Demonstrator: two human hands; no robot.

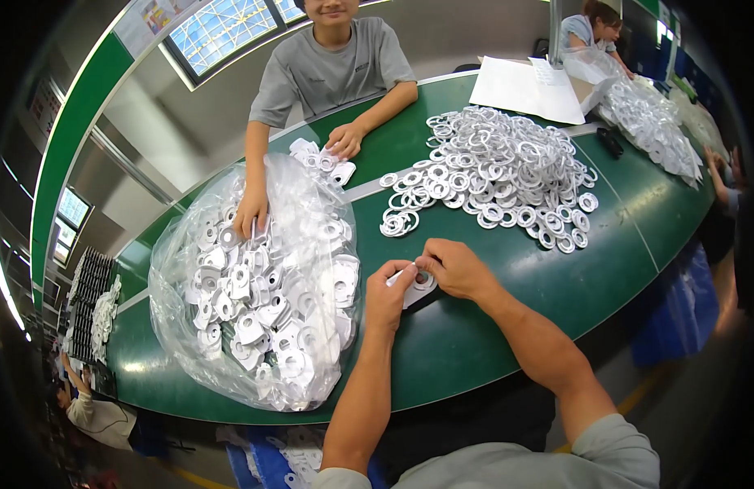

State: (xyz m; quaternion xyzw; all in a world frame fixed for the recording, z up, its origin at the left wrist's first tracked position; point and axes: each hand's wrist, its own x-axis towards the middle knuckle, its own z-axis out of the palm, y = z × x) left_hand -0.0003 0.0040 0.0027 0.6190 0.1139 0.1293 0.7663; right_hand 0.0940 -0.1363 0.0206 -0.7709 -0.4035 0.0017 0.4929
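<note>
Over the green table, near its front edge, my left hand (388,295) grips a small white plastic part (411,298) with a round hole. Fingers closed, my right hand (454,269) pinches the same part from the other side, at its ring-shaped section. My fingertips partly cover it, so I cannot tell whether a separate ring is seated in it. Beyond my hands lies a large heap of white plastic rings (495,163). To my left, a clear plastic bag (177,314) lies spread with many flat white parts with holes (248,326) in it.
Across the green table (507,301), a co-worker (332,73) in a grey shirt reaches into the bag and touches a small pile of white parts (321,163). White cardboard (528,90), a small black object (609,143) and clear bags (650,122) lie at the far right.
</note>
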